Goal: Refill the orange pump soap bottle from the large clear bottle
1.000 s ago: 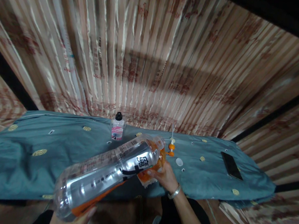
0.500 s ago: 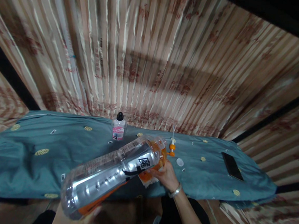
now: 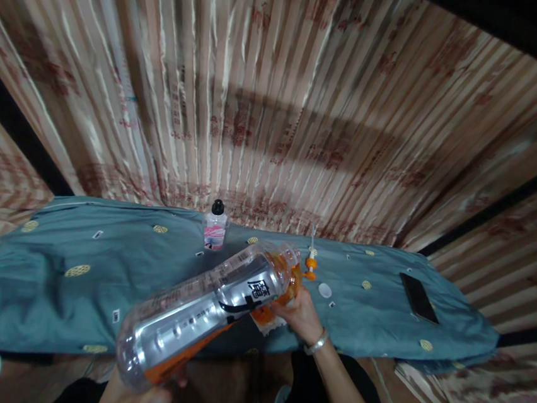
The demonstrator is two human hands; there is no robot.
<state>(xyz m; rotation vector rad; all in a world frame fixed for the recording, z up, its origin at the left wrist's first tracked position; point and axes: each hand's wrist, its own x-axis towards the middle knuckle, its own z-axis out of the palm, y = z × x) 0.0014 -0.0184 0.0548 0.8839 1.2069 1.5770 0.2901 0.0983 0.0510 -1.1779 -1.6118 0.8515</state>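
Head view: clear bottle (image 3: 204, 322) is slanting over the near edge of the bed (image 3: 365, 331), neck pointing right. Left hand (image 3: 133, 396) is holding its base, fingers curled, partly hidden. Right hand (image 3: 303, 316) is gripping an orange pouch (image 3: 264, 316) beside the neck, fingers closed. Orange pump (image 3: 310, 264) and white disc (image 3: 325, 290) are lying just beyond; black-capped bottle (image 3: 215, 229) is standing farther back.

Large bottle (image 3: 205, 316) blocks middle; passage between white disc (image 3: 325, 290) and phone (image 3: 419, 298).
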